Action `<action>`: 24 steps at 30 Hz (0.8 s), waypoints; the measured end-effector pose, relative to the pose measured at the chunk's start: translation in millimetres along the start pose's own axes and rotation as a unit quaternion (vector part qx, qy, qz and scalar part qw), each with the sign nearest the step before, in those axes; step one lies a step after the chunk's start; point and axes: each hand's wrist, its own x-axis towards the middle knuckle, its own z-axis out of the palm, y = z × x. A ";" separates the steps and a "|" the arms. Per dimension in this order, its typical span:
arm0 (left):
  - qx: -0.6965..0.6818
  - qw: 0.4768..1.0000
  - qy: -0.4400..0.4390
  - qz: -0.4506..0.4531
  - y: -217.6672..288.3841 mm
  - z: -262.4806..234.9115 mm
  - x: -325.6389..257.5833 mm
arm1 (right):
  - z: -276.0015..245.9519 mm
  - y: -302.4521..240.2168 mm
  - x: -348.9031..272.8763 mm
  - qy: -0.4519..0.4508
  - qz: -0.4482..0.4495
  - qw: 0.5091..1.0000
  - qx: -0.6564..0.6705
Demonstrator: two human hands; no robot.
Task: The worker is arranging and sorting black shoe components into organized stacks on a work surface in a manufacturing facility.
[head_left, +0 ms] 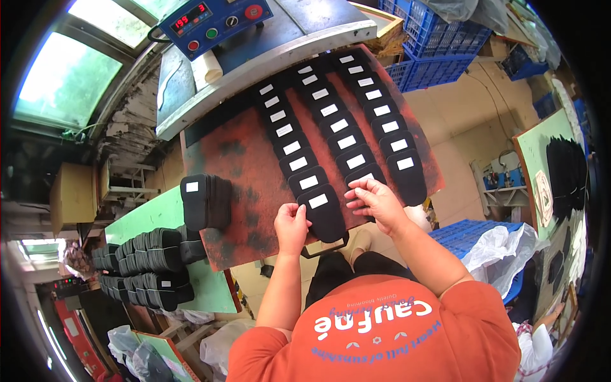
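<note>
Pieces (330,224) black, round-ended; labels (317,201) white, oblong; board (232,210) red, blotchy.

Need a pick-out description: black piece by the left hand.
On the red, dark-smudged board lie three rows of overlapping black pieces. At the left row's near end is the black piece beside the left hand. It lies closest to the orange shirt.

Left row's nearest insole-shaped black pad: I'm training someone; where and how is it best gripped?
Probably pinch the pad, top and underside, by its rounded near end, from the person's side: that end seems to overhang the red board, clear of the white label.
</note>
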 end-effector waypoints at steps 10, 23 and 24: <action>0.194 0.862 0.371 0.284 91.7 -130.7 8.1 | 100.6 18.0 21.6 -0.186 -0.042 0.981 -0.041; -0.199 0.972 -0.111 -0.050 53.0 -236.8 97.8 | 266.7 67.9 163.6 -0.037 -0.010 0.999 0.028; -0.213 0.970 -0.112 -0.042 55.1 -235.5 94.8 | 268.2 69.3 166.1 -0.004 0.008 0.999 0.052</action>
